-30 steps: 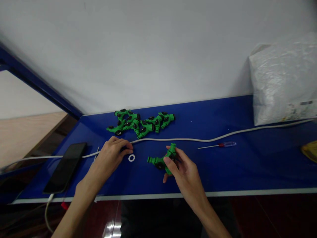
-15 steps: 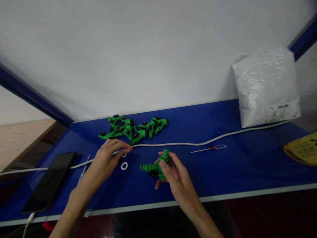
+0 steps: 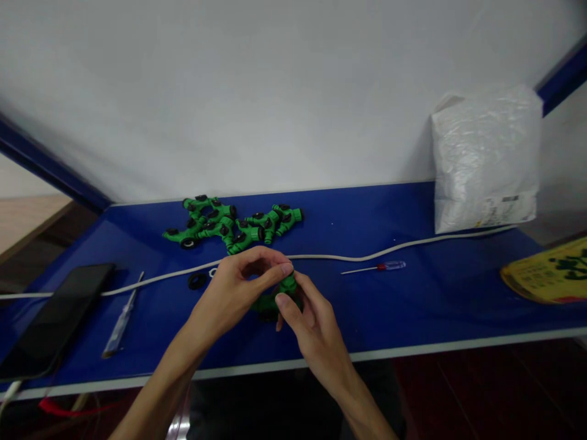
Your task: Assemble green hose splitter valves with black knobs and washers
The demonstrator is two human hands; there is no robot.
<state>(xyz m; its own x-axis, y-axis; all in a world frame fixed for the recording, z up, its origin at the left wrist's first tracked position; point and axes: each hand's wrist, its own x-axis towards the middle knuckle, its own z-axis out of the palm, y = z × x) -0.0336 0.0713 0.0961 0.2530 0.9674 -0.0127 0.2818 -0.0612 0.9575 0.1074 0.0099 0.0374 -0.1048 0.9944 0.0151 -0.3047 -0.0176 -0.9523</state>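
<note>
My right hand [image 3: 314,321] is closed round a green Y-shaped hose splitter [image 3: 288,283], held over the blue table [image 3: 389,318] with one outlet pointing up. At the top of that outlet my left hand [image 3: 232,290] pinches with thumb and forefinger. Whatever the pinch holds, if anything, is too small or hidden to make out. Fingers cover much of the splitter's body. Left of my left hand lie a black ring [image 3: 197,281] and a white washer [image 3: 212,272], the washer partly hidden by the hand.
Several green splitters [image 3: 220,227] lie together near the wall. A white cable [image 3: 339,257] crosses the table. Around it are a phone [image 3: 55,321], a clear-handled screwdriver [image 3: 121,324], a red-and-clear screwdriver [image 3: 380,266], a plastic package [image 3: 486,162] and a yellow container [image 3: 548,272].
My left hand has moved right from beside the white washers to the splitter's upright outlet. The black ring now shows. My right hand keeps its hold, and the view has shifted slightly.
</note>
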